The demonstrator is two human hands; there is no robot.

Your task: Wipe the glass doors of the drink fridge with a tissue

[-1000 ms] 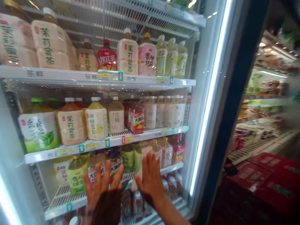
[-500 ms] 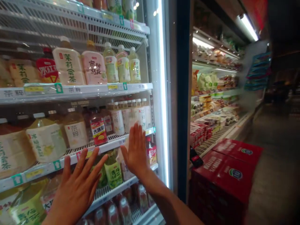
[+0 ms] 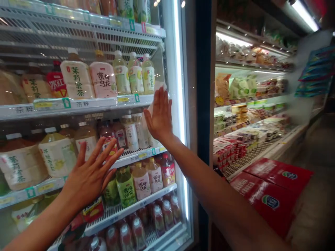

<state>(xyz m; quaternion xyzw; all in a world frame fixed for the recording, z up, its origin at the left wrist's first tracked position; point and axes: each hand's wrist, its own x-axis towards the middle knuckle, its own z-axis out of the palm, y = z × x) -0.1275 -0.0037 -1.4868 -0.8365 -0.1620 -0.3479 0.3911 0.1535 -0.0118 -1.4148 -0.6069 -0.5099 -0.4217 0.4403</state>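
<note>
My right hand (image 3: 158,116) lies flat against the glass door (image 3: 171,167) of a drinks fridge, fingers stretched upward. A white cloth (image 3: 150,111) shows at the edges of its palm, pressed to the glass. It sits level with the shelf rail (image 3: 78,104) that carries tea bottles (image 3: 77,80). My left hand (image 3: 90,174) is lower and to the left, open with fingers spread, flat on the same glass in front of the middle shelf's bottles (image 3: 59,155).
A dark blue door frame (image 3: 202,104) and a bright light strip (image 3: 179,69) bound the fridge on the right. Beyond it run open chilled shelves (image 3: 248,115) with packaged food. Red cartons (image 3: 272,188) are stacked on the floor by the aisle.
My right hand with the cloth has slid up the glass from the lower shelves to the upper rail. My left hand has risen slightly. The view has turned right.
</note>
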